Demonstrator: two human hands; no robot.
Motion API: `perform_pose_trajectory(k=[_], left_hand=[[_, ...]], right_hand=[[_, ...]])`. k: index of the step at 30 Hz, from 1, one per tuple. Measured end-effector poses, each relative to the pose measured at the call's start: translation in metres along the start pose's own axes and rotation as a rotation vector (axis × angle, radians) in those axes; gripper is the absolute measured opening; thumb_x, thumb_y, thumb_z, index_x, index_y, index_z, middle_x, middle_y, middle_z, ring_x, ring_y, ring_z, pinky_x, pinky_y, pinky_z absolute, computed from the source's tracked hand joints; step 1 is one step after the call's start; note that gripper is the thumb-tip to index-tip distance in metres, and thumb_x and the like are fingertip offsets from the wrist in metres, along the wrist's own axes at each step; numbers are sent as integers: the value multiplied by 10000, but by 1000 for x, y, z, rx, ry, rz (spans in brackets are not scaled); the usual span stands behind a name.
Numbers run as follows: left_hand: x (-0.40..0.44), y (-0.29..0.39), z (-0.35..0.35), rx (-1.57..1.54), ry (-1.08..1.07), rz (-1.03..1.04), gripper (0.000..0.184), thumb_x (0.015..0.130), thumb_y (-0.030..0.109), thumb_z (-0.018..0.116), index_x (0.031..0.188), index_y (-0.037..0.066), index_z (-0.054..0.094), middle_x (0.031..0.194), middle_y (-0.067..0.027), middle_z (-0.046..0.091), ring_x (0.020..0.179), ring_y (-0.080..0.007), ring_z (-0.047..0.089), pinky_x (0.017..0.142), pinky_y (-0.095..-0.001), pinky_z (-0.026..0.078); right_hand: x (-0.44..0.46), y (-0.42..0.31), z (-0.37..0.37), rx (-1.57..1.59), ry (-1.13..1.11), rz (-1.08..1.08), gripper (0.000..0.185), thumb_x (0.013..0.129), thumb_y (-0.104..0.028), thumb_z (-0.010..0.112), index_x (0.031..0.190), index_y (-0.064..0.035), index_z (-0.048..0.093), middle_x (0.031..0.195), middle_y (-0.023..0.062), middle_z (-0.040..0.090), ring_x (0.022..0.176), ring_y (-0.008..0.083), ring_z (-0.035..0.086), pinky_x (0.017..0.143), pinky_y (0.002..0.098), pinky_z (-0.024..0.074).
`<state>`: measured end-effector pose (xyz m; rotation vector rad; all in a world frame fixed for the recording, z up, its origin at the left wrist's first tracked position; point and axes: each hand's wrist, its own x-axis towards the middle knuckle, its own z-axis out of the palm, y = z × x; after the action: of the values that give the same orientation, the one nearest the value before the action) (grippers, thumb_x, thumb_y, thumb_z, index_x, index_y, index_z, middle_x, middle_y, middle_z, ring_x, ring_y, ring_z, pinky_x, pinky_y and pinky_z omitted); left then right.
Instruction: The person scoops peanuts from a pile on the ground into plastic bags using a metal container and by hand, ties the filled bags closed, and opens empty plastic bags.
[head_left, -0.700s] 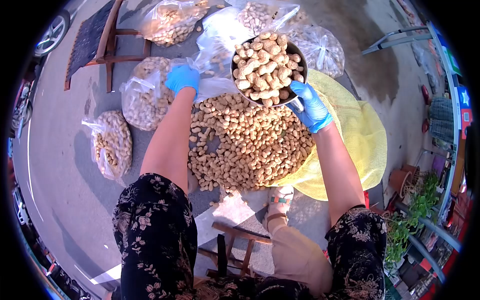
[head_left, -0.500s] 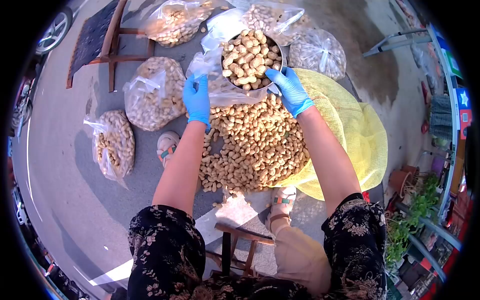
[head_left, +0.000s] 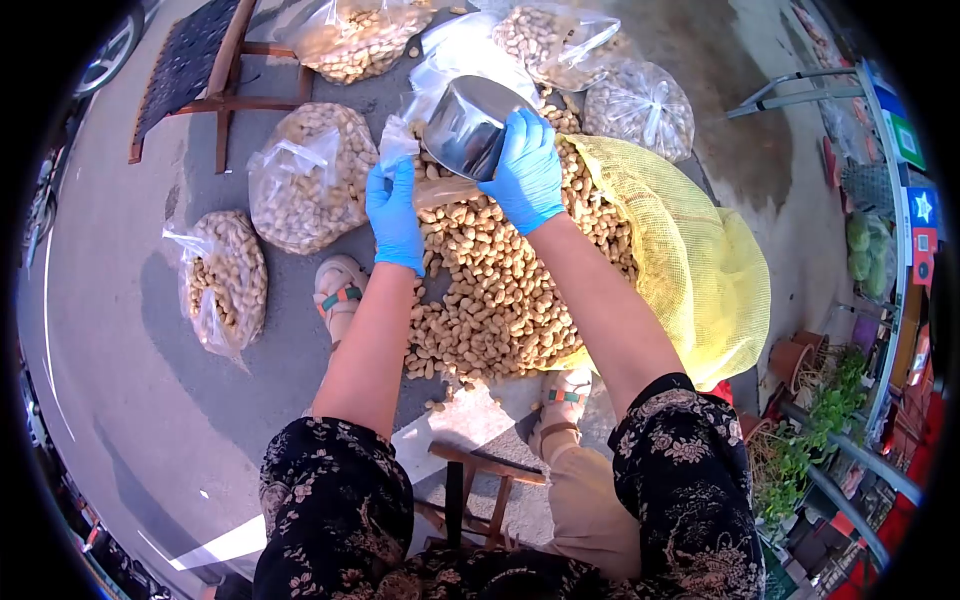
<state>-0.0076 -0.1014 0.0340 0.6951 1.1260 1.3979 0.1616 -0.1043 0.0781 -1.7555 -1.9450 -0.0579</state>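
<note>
In my right hand (head_left: 527,172), gloved in blue, is a round metal bowl (head_left: 466,128), tipped over with its shiny outside facing me. What is inside the bowl is hidden from view. My left hand (head_left: 396,214), also gloved, pinches the gathered edge of a clear plastic bag (head_left: 398,140). The bag lies partly under the tilted bowl, and its mouth is hard to make out. Below both hands spreads a heap of unshelled peanuts (head_left: 500,290), beside a yellow mesh sack (head_left: 690,270).
Bags of peanuts stand around: one at left (head_left: 312,180), a smaller one (head_left: 226,280), others at the back (head_left: 360,45) and back right (head_left: 640,108). A wooden folding chair (head_left: 215,80) is at upper left, a wooden stool (head_left: 485,462) below me. Potted plants (head_left: 825,425) line the right.
The bowl, upright and full of peanuts before, is now turned over toward the left above the bag. My right hand has moved left with it; my left hand keeps its grip on the bag.
</note>
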Motion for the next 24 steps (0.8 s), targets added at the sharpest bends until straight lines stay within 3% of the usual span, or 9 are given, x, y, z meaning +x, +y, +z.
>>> perform_pose_trajectory(k=[2, 5, 8, 10, 14, 15, 18, 19, 24], left_hand=[[-6, 3, 0, -37, 17, 7, 197, 875, 161, 583, 1052, 75, 565, 1010, 6, 559, 927, -82, 493, 830, -249, 387], [-18, 11, -2, -17, 51, 4, 195, 876, 158, 581, 1052, 74, 564, 1024, 5, 559, 950, -84, 487, 847, -247, 379], [-35, 6, -10, 52, 70, 17, 240, 883, 145, 564, 1105, 58, 530, 1068, -11, 543, 977, -101, 483, 879, -267, 377], [-53, 4, -8, 75, 111, 43, 290, 886, 151, 559, 1146, 41, 496, 1120, -39, 516, 1001, -124, 479, 903, -283, 373], [-85, -42, -23, 190, 349, -83, 427, 858, 136, 592, 1232, 7, 431, 1241, -122, 414, 1113, -184, 416, 964, -324, 336], [-93, -63, -35, 461, 284, -52, 565, 845, 282, 613, 1275, -9, 391, 1344, -214, 305, 1234, -288, 329, 1018, -380, 286], [-100, -92, -43, 1255, 137, -128, 725, 827, 451, 581, 1323, -13, 330, 1396, -278, 217, 1298, -378, 242, 1056, -416, 229], [-94, -100, -44, 1306, 108, -81, 859, 788, 601, 525, 1366, 16, 279, 1422, -300, 138, 1325, -421, 157, 1071, -458, 181], [-69, -123, -15, 1430, 228, -200, 934, 749, 712, 452, 1407, 88, 229, 1429, -293, 128, 1329, -416, 133, 1051, -517, 164]], right_hand=[[-5, 2, -12, 60, 65, -13, 882, 476, -188, 812, 1175, 81, 348, 1152, 254, 422, 1025, 393, 435, 904, 443, 392], [-15, 14, -35, 189, 276, 247, 927, 461, -239, 855, 1159, 89, 341, 1079, 220, 449, 958, 339, 462, 859, 403, 409], [-39, 31, -83, 513, 137, 527, 842, 521, -223, 838, 1121, 78, 330, 1026, 164, 468, 908, 218, 492, 810, 340, 432], [-92, 55, -89, 598, 132, 552, 829, 532, -225, 840, 1121, 73, 338, 1039, 155, 459, 948, 210, 478, 825, 345, 425], [-190, 81, -110, 109, -51, 470, 868, 505, -293, 836, 1130, 61, 349, 1006, 167, 446, 937, 281, 451, 835, 395, 391], [-208, 91, -113, 9, -53, 529, 857, 493, -290, 836, 1116, 55, 358, 987, 164, 443, 917, 291, 440, 824, 400, 382], [-235, 135, -118, -99, -14, 803, 768, 469, -276, 836, 1020, 37, 402, 919, 147, 457, 865, 296, 423, 788, 410, 369], [-227, 143, -119, -124, 24, 839, 749, 468, -276, 836, 995, 35, 403, 906, 143, 460, 863, 296, 426, 786, 414, 369], [-184, 145, -87, -279, 193, 788, 793, 452, -284, 828, 1000, 39, 354, 975, 205, 408, 954, 361, 378, 854, 449, 352]])
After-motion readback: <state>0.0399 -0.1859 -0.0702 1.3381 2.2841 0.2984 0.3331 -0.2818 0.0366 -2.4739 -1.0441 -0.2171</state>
